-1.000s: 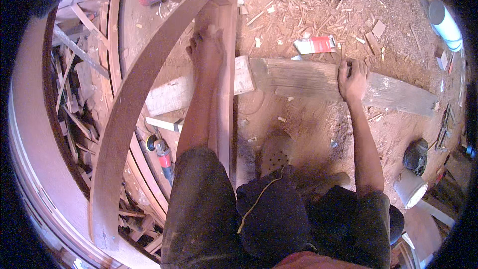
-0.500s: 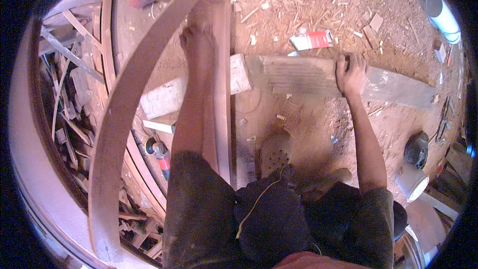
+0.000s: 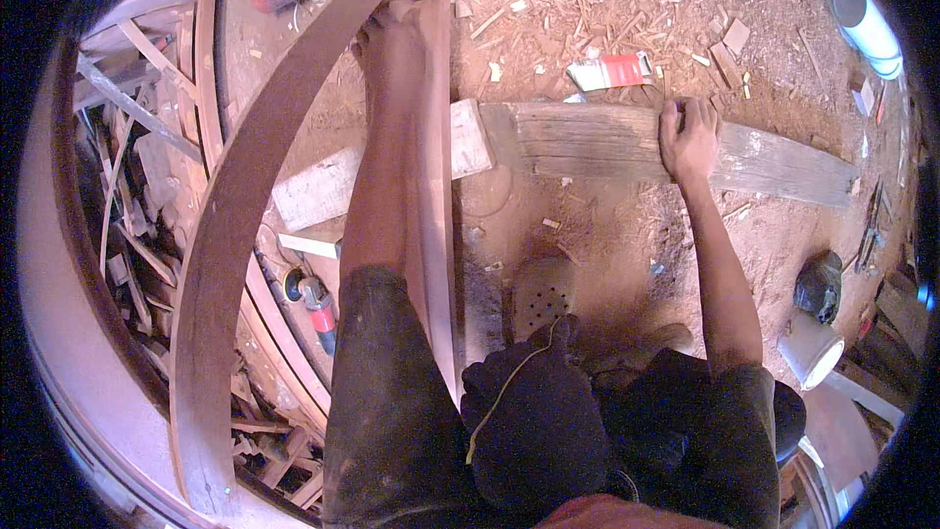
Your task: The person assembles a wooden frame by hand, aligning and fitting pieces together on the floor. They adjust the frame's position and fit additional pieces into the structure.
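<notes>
The left hand (image 3: 392, 34) had slid further up the straight rail (image 3: 436, 167), gripping its top end where the curved rail (image 3: 235, 225) met it. The right hand (image 3: 688, 137) stayed clasped over the far edge of the grey plank (image 3: 607, 142) lying on the dirt floor (image 3: 587, 225).

Warm reddish daylight, even and fairly bright; soft shadows under body. Strong fisheye bending, black vignette at rim. Centre sharp.

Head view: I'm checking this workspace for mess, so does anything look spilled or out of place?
Yes. Wood chips and offcuts lie scattered over the reddish dirt floor, and a heap of thin wooden scraps is piled untidily at the left, behind the curved wooden beam.
</notes>
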The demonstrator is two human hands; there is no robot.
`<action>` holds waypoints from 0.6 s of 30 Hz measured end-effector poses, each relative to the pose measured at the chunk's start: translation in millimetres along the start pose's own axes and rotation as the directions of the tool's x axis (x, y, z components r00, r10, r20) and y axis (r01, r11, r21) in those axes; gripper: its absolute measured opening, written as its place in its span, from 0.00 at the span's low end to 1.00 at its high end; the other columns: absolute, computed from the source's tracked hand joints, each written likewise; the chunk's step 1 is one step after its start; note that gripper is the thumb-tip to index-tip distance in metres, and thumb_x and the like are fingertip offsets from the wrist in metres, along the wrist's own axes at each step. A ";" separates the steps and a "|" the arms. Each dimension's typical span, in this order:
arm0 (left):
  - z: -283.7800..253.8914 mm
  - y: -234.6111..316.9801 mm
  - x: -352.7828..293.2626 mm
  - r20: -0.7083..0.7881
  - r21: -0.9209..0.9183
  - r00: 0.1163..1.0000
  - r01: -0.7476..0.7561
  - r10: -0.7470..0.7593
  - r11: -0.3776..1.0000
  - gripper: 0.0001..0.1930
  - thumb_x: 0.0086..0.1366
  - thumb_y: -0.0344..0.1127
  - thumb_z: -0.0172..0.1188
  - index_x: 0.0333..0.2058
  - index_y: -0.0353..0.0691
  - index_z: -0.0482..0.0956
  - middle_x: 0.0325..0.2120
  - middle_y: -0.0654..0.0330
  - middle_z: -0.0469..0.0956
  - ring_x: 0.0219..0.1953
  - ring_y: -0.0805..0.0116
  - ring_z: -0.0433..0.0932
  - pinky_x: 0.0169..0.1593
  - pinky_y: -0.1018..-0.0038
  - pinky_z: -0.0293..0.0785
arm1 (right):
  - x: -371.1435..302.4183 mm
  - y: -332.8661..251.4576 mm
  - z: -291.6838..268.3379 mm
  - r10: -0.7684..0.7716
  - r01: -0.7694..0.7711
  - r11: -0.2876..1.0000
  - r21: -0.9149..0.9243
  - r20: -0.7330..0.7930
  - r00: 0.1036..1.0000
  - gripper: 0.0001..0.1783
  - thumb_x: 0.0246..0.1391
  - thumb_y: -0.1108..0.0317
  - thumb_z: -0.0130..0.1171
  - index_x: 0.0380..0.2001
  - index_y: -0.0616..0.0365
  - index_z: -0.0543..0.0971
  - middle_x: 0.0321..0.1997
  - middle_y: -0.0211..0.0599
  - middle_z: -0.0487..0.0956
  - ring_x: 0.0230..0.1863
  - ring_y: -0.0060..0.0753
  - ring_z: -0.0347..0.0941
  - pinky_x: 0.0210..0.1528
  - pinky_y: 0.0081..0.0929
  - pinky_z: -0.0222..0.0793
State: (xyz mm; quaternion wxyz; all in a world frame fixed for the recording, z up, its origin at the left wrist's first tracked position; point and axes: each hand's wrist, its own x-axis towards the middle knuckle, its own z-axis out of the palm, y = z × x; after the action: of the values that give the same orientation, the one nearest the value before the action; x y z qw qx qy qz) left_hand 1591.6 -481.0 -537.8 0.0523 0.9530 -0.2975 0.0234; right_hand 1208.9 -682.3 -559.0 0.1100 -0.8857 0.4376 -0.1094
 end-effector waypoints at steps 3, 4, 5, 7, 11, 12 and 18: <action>-15.4 12.0 -38.8 0.058 0.020 0.997 0.053 -0.054 0.998 0.25 0.70 0.49 0.49 0.52 0.31 0.71 0.48 0.38 0.73 0.53 0.39 0.71 0.56 0.47 0.65 | -3.2 15.6 0.3 -0.021 0.020 1.000 -0.019 -0.017 1.000 0.17 0.58 0.54 0.53 0.36 0.58 0.77 0.41 0.45 0.78 0.52 0.51 0.70 0.59 0.47 0.61; -21.9 15.4 -51.4 0.070 0.047 0.995 0.071 -0.074 0.996 0.25 0.70 0.49 0.48 0.52 0.30 0.70 0.48 0.38 0.74 0.53 0.39 0.71 0.56 0.47 0.65 | -2.3 19.3 -1.0 -0.031 0.030 0.999 -0.024 -0.025 0.999 0.17 0.58 0.55 0.53 0.36 0.59 0.77 0.41 0.45 0.78 0.52 0.51 0.70 0.59 0.47 0.61; -20.0 17.5 -48.0 0.038 0.082 0.998 0.052 -0.055 0.995 0.26 0.70 0.49 0.48 0.52 0.29 0.70 0.47 0.38 0.74 0.53 0.40 0.71 0.56 0.48 0.65 | -1.8 16.9 -0.5 0.004 -0.005 0.999 -0.048 -0.018 1.000 0.17 0.58 0.55 0.53 0.36 0.59 0.77 0.41 0.46 0.78 0.51 0.51 0.70 0.59 0.46 0.60; -19.3 9.8 -54.6 -0.005 0.171 1.000 0.023 -0.023 0.985 0.26 0.70 0.49 0.48 0.52 0.28 0.69 0.47 0.39 0.74 0.52 0.40 0.72 0.56 0.50 0.66 | -1.9 16.0 2.0 0.002 -0.002 1.000 -0.018 -0.019 1.000 0.17 0.58 0.55 0.53 0.36 0.59 0.77 0.41 0.46 0.78 0.51 0.51 0.70 0.60 0.47 0.60; -4.8 -6.6 2.9 0.010 0.150 0.997 0.080 -0.082 0.985 0.28 0.68 0.49 0.50 0.55 0.28 0.68 0.49 0.38 0.74 0.52 0.39 0.72 0.56 0.52 0.67 | 0.0 -2.8 -1.5 -0.015 0.015 1.000 0.013 0.027 1.000 0.17 0.58 0.54 0.53 0.36 0.58 0.77 0.42 0.44 0.78 0.51 0.50 0.71 0.61 0.46 0.59; -3.2 -4.1 -4.5 0.069 0.096 0.993 0.087 -0.094 0.992 0.28 0.68 0.49 0.50 0.55 0.28 0.68 0.49 0.38 0.74 0.52 0.39 0.72 0.56 0.52 0.67 | -3.7 3.9 -0.1 -0.024 0.024 1.000 0.003 0.011 1.000 0.17 0.58 0.54 0.53 0.36 0.58 0.77 0.41 0.44 0.78 0.51 0.50 0.71 0.60 0.46 0.59; -21.9 7.9 -59.2 -0.105 0.193 0.994 0.035 -0.015 0.980 0.27 0.68 0.50 0.51 0.52 0.29 0.71 0.48 0.41 0.75 0.51 0.42 0.73 0.53 0.50 0.68 | 0.1 11.0 -2.7 -0.029 0.031 0.999 0.030 -0.070 0.997 0.15 0.59 0.57 0.53 0.34 0.58 0.78 0.36 0.46 0.78 0.48 0.51 0.71 0.57 0.47 0.61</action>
State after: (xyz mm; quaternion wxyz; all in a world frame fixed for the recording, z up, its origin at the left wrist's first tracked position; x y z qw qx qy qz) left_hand 1538.1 -451.6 -519.8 -0.0257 0.9547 -0.2786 0.1010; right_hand 1199.9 -689.2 -559.6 0.1070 -0.8861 0.4258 -0.1486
